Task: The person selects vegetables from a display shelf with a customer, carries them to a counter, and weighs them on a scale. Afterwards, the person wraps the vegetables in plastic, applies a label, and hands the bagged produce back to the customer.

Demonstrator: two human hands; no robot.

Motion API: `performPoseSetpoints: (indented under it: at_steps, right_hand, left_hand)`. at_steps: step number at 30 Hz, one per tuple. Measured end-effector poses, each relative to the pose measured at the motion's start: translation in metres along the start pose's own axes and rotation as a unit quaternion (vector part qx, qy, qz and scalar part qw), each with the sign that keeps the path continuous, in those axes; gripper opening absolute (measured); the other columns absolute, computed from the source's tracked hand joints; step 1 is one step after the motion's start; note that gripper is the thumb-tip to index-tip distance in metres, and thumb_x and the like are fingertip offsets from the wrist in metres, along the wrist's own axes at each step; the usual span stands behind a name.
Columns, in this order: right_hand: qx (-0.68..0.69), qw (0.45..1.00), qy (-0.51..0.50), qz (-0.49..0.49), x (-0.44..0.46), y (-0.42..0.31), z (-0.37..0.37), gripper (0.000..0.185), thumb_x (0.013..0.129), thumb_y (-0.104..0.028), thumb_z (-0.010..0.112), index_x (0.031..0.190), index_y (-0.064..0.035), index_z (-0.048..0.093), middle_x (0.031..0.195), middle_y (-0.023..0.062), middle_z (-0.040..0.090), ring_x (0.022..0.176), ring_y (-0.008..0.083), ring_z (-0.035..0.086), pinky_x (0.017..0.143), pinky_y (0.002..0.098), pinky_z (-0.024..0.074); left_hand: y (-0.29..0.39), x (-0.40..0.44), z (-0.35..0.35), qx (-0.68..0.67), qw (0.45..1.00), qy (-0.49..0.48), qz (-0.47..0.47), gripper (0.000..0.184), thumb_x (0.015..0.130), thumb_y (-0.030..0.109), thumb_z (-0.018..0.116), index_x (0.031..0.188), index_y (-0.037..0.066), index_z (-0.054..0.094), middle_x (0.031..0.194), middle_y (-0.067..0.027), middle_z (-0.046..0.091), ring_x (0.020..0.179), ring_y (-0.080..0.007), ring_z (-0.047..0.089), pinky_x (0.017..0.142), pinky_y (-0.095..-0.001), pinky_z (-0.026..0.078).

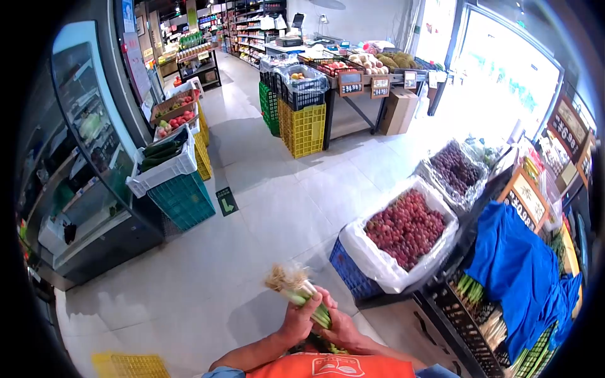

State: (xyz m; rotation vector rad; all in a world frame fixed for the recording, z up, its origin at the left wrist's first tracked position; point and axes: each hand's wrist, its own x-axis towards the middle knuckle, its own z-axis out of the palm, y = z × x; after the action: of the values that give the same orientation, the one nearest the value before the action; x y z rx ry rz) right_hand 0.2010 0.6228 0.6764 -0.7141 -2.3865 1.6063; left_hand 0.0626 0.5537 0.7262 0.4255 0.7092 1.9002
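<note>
A bunch of green-stalked vegetables (301,290) with pale, stringy roots is held up in front of the red apron (334,367), roots pointing up and left. My left hand (301,321) is closed around the stalks from the left side, just below the roots. On the right side, my right hand (337,324) wraps the same bunch, close against my left hand. The lower, leafy part is mostly hidden behind the hands and forearms.
A blue crate of red grapes (406,230) stands to the right, with dark grapes (455,169) behind. Right of it is a blue cloth (520,277) over vegetable crates. A yellow crate (135,365) sits lower left; a white crate of cucumbers (165,167) stands farther left.
</note>
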Motion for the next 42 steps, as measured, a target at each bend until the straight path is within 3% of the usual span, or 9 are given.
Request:
performPoseSetpoints:
  at_steps: [9,13,16,21,24,26,30,35,42]
  right_hand:
    - [0.184,0.977,0.105,-0.007,0.245,0.035,-0.017,0.034,0.087,-0.018,0.075,0.115,-0.004,0.061,0.094,0.0137,0.067,0.086,0.0201,0.066,0.078,0.0343,0.0515]
    - [0.03,0.996,0.066,-0.052,0.394,-0.017,-0.03,0.03,0.084,-0.024,0.076,0.103,-0.0058,0.063,0.081,0.0201,0.068,0.079,0.0432,0.066,0.063,0.0454,0.0513]
    - [-0.044,0.997,0.011,-0.055,0.512,-0.027,-0.044,0.027,0.088,-0.02,0.076,0.104,-0.0016,0.063,0.085,0.0118,0.069,0.078,0.0121,0.06,0.067,0.0362,0.0517]
    - [0.1,0.987,0.054,-0.114,0.725,-0.026,-0.06,0.036,0.086,-0.014,0.078,0.107,0.0072,0.059,0.083,0.0131,0.068,0.081,0.0101,0.057,0.064,0.0321,0.0503]
    - [-0.088,0.993,0.062,-0.058,0.814,-0.107,-0.1,0.025,0.088,-0.021,0.07,0.091,0.0011,0.058,0.068,0.0211,0.06,0.065,0.0369,0.063,0.06,0.0399,0.0482]
    - [-0.124,0.982,0.107,-0.092,0.867,-0.11,-0.108,0.022,0.087,-0.016,0.073,0.092,0.0001,0.059,0.064,0.016,0.056,0.055,0.0191,0.044,0.055,0.0352,0.0439]
    - [-0.189,0.975,0.113,-0.033,0.99,-0.107,-0.13,0.025,0.083,-0.02,0.072,0.097,-0.0034,0.06,0.079,0.0238,0.065,0.078,0.0448,0.065,0.066,0.0481,0.0503]
    - [-0.108,0.991,0.076,-0.008,1.152,-0.094,-0.141,0.03,0.078,-0.021,0.074,0.1,-0.0047,0.061,0.087,0.0243,0.066,0.085,0.0444,0.065,0.069,0.0481,0.0512]
    - [-0.023,0.987,-0.081,-0.138,1.43,-0.158,-0.089,0.05,0.085,-0.032,0.074,0.123,-0.0077,0.053,0.094,0.021,0.066,0.086,0.0426,0.065,0.075,0.0478,0.0521]
  left_hand:
    - [0.113,0.231,-0.053,0.007,0.998,-0.06,-0.029,0.029,0.094,0.028,0.071,0.108,0.004,0.063,0.091,-0.0114,0.065,0.095,-0.027,0.063,0.089,-0.0437,0.052]
    - [0.202,0.31,-0.129,0.124,0.991,0.015,0.047,0.049,0.09,0.028,0.074,0.128,0.005,0.055,0.119,-0.0151,0.064,0.111,-0.0258,0.06,0.099,-0.0418,0.048]
    - [0.257,0.351,-0.203,0.154,0.983,0.084,0.051,0.067,0.086,0.033,0.078,0.139,0.006,0.046,0.133,-0.0139,0.059,0.122,-0.0243,0.056,0.106,-0.042,0.043]
    - [0.33,0.405,-0.314,0.118,0.97,0.212,0.024,0.051,0.096,0.031,0.066,0.135,0.005,0.048,0.13,-0.015,0.062,0.12,-0.0243,0.059,0.098,-0.0358,0.048]
    - [0.393,0.475,-0.34,0.152,0.968,0.198,0.025,0.046,0.095,0.033,0.066,0.13,0.005,0.054,0.123,-0.0144,0.065,0.111,-0.0231,0.063,0.095,-0.0358,0.049]
    - [0.421,0.536,-0.359,0.208,0.968,0.137,0.022,0.042,0.097,0.026,0.066,0.13,0.003,0.053,0.122,-0.0117,0.065,0.111,-0.0194,0.061,0.1,-0.0338,0.046]
    - [0.468,0.703,-0.397,0.159,0.987,0.018,-0.025,0.041,0.097,0.017,0.067,0.131,0.001,0.052,0.122,-0.0092,0.064,0.112,-0.0165,0.058,0.103,-0.0321,0.044]
    - [0.466,0.908,-0.462,0.174,0.984,-0.033,0.014,0.051,0.099,0.022,0.064,0.139,0.0,0.043,0.133,-0.0077,0.055,0.123,-0.0162,0.05,0.109,-0.0336,0.039]
    - [0.623,1.1,-0.517,0.255,0.938,0.191,0.135,0.038,0.103,0.031,0.055,0.116,-0.004,0.061,0.118,-0.0173,0.068,0.111,-0.0234,0.062,0.102,-0.0381,0.047]
